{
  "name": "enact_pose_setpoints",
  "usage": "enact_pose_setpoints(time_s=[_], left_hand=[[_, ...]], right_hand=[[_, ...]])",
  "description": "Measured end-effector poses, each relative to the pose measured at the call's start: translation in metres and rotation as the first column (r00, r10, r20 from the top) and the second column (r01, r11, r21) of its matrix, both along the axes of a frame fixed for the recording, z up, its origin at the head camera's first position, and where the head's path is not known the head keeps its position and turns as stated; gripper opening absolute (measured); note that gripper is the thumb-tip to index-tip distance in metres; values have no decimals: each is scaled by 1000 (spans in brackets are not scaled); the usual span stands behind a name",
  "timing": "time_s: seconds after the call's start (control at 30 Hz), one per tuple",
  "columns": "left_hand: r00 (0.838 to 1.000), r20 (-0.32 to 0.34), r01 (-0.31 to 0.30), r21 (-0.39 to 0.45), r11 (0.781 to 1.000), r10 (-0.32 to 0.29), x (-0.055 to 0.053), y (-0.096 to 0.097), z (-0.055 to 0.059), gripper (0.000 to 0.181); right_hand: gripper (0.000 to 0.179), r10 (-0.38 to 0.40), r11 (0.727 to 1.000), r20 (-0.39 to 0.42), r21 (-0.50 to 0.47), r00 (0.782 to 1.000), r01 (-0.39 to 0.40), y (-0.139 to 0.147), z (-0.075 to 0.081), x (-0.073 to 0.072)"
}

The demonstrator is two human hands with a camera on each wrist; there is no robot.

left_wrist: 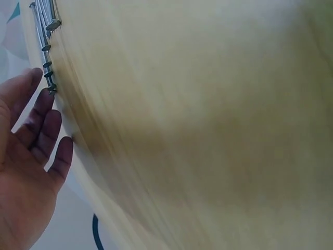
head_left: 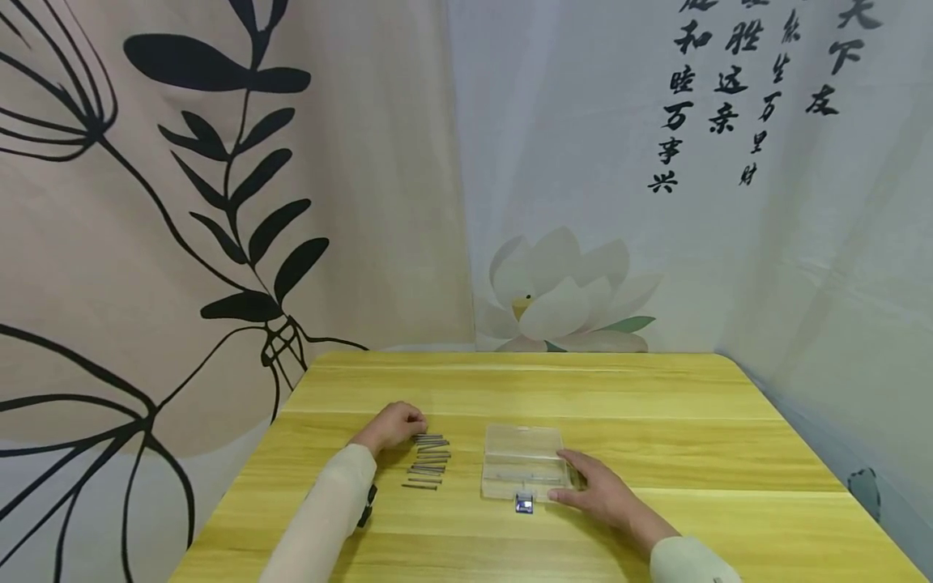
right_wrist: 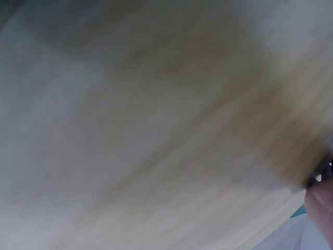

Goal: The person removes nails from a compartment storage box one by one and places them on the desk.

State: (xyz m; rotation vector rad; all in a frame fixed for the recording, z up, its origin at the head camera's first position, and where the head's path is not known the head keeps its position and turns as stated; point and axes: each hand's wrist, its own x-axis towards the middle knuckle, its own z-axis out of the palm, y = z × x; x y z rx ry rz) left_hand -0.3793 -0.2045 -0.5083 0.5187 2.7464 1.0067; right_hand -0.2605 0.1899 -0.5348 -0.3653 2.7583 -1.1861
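Observation:
Several slim grey nails (head_left: 430, 459) lie in a loose column on the wooden table, mostly crosswise. My left hand (head_left: 397, 424) is at the far end of this column. In the left wrist view its thumb and index finger stand slightly apart beside the nail heads (left_wrist: 48, 65), the index fingertip right at the nearest one. A clear plastic box (head_left: 503, 490) stands to the right of the nails, with a small blue tag (head_left: 524, 504) at its front edge. My right hand (head_left: 601, 490) holds the box's right side, thumb at the near corner and fingers farther back.
The yellow wood-grain table (head_left: 656, 421) reaches back to a hanging cloth (head_left: 394, 202) printed with dark plants, a lotus and writing. A strip of table lies between the nails and the box. A dark band (head_left: 368, 506) is on the left wrist.

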Motion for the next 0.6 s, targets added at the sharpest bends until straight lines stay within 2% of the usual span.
enact_pose_setpoints(time_s=[0.13, 0.43, 0.6], left_hand=[[1000, 18, 1, 1, 1000, -1, 0, 1, 2, 21], [999, 4, -41, -31, 999, 41, 5, 3, 14, 15], [999, -21, -43, -37, 998, 42, 7, 4, 17, 15]], right_hand=[[82, -7, 1000, 5, -11, 1000, 7, 1, 0, 0], [82, -10, 1000, 1, -14, 1000, 10, 1, -3, -2], [82, 0, 1000, -10, -5, 1000, 0, 1, -2, -1]])
